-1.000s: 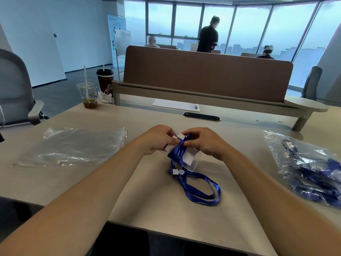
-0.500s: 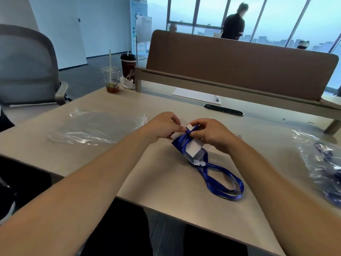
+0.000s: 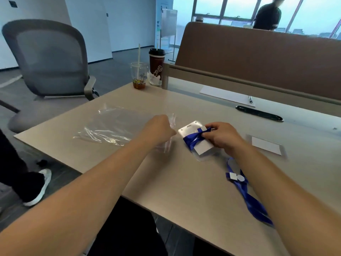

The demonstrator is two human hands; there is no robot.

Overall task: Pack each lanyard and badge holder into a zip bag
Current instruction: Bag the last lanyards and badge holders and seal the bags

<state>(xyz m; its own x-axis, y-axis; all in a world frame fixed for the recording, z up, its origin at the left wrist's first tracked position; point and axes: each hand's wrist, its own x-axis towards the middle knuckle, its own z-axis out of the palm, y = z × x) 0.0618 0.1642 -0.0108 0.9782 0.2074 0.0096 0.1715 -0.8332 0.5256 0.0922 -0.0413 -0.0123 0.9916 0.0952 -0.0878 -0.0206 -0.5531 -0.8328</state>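
**Badge holder pinned at mid-desk, bag edge in the other hand**

The badge holder [image 3: 200,149] lies flat near the middle of the desk [image 3: 184,191], tilted with one corner toward the person. The blue lanyard [image 3: 191,139] is wound across it in a band. More blue strap runs from under the right forearm down to the near edge of the desk, with a white clip and a grey disc on it. The arm hides where the two parts meet.

The zip bag [image 3: 110,126] lies just left of the holder, apart from it, flat and crinkled. Its far side reaches toward the desk's left edge. A broad stretch of desk top shows between the holder and the near edge, and another between the holder and the partition [image 3: 258,58].

The right hand [image 3: 224,137] rests on the holder's right side, fingers curled, pinching the lanyard where the band gathers. The left hand [image 3: 159,130] is curled at the bag's right edge, with a fold of clear plastic standing up at its fingertips. The exact pinch is hidden.

A card [image 3: 266,145] in a clear sleeve lies to the right, well apart. Farther back are a sheet of paper [image 3: 225,95] with a pen [image 3: 250,99] and a black cable slot [image 3: 259,113]. At the far left corner stand a clear cup [image 3: 138,76] and a dark cup [image 3: 156,61], and a chair [image 3: 49,58] stands off the desk's left side.
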